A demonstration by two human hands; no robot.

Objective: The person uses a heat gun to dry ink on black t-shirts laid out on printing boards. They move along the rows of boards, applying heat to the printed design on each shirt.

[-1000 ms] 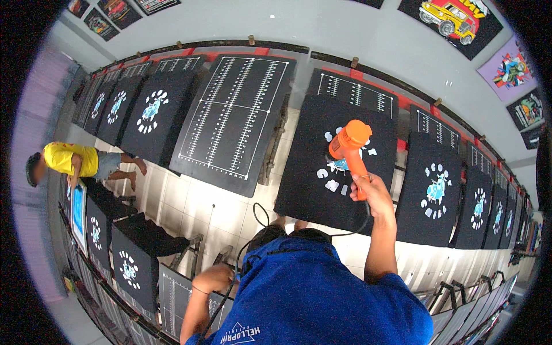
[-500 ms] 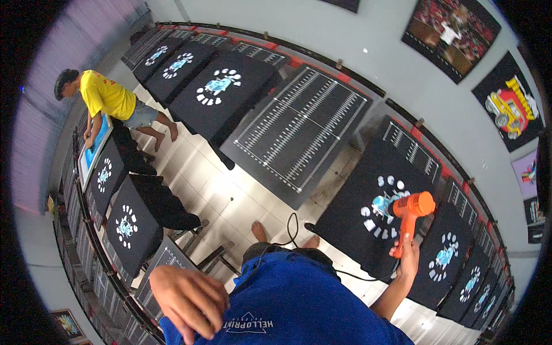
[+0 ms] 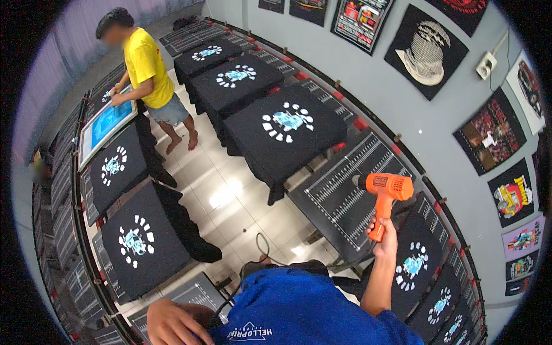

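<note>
My right hand (image 3: 385, 238) is wrapped round the handle of an orange heat gun (image 3: 388, 187). Its nozzle points left, above a bare dark printing board (image 3: 339, 195) with white scale marks. From the gun a dark cable (image 3: 276, 263) loops in front of my body. At the lower left, my left hand (image 3: 175, 323) is curled where the cable runs into it; its fingertips are partly cut off. Black printed T-shirts lie on boards around me: one (image 3: 313, 112) beyond the bare board, another (image 3: 417, 238) beside my right forearm, and one (image 3: 152, 215) on the left.
A person in a yellow shirt (image 3: 150, 69) stands at the far left, both hands on a framed screen (image 3: 86, 146). Rails (image 3: 397, 138) edge both rows of boards. Tiled floor (image 3: 213, 215) runs between them. Prints and a wall socket (image 3: 486, 66) are on the right wall.
My view has shifted along the row. The heat gun has gone from above a printed black shirt to above the bare board. The other person now stands more upright at the screen.
</note>
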